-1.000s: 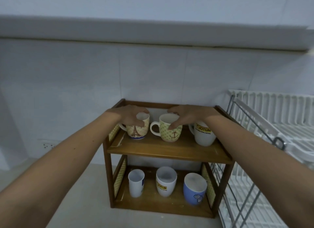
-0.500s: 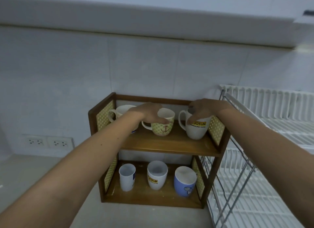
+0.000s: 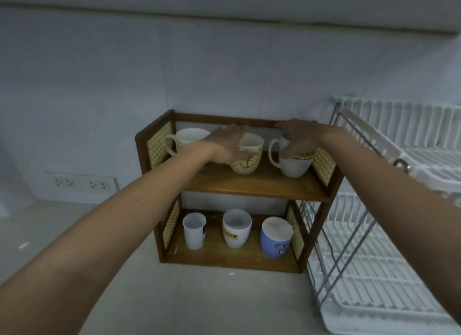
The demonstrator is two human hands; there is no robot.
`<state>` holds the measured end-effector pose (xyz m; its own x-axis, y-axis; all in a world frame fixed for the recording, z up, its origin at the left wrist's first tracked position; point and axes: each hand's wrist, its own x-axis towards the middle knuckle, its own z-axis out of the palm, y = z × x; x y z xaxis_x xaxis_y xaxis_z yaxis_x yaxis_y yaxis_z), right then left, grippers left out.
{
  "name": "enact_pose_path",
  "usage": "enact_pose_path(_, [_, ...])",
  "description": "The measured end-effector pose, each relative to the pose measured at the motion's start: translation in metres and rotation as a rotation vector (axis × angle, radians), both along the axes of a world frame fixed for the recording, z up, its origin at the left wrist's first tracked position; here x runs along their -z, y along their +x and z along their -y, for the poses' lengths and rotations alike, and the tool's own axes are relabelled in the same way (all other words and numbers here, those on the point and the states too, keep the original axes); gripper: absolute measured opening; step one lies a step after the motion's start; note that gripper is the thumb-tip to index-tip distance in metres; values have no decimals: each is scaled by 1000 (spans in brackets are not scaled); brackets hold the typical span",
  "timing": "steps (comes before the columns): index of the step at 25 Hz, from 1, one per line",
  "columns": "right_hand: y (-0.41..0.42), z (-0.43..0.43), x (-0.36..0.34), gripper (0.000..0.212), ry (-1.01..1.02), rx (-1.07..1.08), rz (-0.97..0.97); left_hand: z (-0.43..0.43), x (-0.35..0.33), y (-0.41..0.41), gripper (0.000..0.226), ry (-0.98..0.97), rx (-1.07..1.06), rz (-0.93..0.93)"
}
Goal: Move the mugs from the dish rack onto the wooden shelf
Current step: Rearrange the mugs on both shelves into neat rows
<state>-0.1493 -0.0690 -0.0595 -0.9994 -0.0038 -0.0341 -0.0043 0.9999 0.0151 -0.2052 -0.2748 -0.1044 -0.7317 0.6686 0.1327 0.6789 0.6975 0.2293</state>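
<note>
Both hands up at top tier of wooden shelf (image 3: 252, 185), which sits on pale counter (image 3: 199, 302) against tiled wall

Left hand (image 3: 228, 145) wrapped around left side of yellow patterned mug (image 3: 247, 157), thumb on its near face; mug tilted, middle of top tier. Right hand (image 3: 299, 137) draped over rim of white JOTUN mug (image 3: 293, 162), fingertips on its near face, handle pointing left; at right end of top tier, just beside mesh side panel. Blurred, so cannot tell if either grip is firm or just resting

Third top-tier mug, cream mug (image 3: 189, 139), far left, handle left, untouched

Bottom tier, left to right: tall white cup (image 3: 194, 231), second JOTUN mug (image 3: 236, 228), blue mug (image 3: 275, 237), all upright

White dish rack (image 3: 399, 235) right of shelf, just beside it, no mugs visible in it
</note>
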Motion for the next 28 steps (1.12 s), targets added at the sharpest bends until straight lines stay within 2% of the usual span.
enact_pose_path(1, [12, 8, 8, 71, -48, -37, -178, 7, 8, 11, 72, 83, 40, -114])
enact_pose_path(3, [42, 25, 41, 42, -213, -193, -697, 28, 36, 38, 49, 321, 204, -410])
enact_pose_path(4, [62, 35, 63, 25, -278, -304, -855, 42, 55, 52, 35, 381, 333, -528])
enact_pose_path(5, [79, 44, 87, 13, -286, -399, -896, 57, 76, 63, 25, 355, 475, -607])
enact_pose_path(6, [90, 50, 113, 9, -245, -458, -845, 71, 97, 71, 20, 246, 587, -648])
enact_pose_path(8, [89, 56, 158, 9, -177, -431, -458, 89, 137, 69, 20, -64, 621, -550])
enact_pose_path(10, [66, 56, 188, 6, -226, -238, -35, 96, 165, 53, 22, -230, 379, -292])
enact_pose_path(11, [50, 56, 197, 14, -259, -134, 79, 96, 174, 40, 25, -222, 207, -158])
enact_pose_path(12, [34, 57, 203, 34, -258, -52, 155, 96, 182, 29, 31, -209, 52, -36])
enact_pose_path(14, [5, 64, 214, 75, -208, 46, 260, 91, 193, 7, 47, -239, -132, 140])
enact_pose_path(16, [-14, 74, 222, 93, -151, 48, 331, 81, 201, -4, 56, -262, -192, 241])
enact_pose_path(18, [-27, 81, 227, 93, -120, 29, 393, 73, 209, -11, 57, -257, -208, 254])
enact_pose_path(21, [-33, 80, 227, 87, -152, -19, 372, 73, 207, -20, 52, -269, -168, 297])
enact_pose_path(24, [-35, 78, 226, 89, -282, -193, 442, 82, 196, -26, 56, -242, -97, 449])
enact_pose_path(28, [-40, 81, 230, 81, -224, -388, 459, 87, 192, -28, 70, -191, -130, 517])
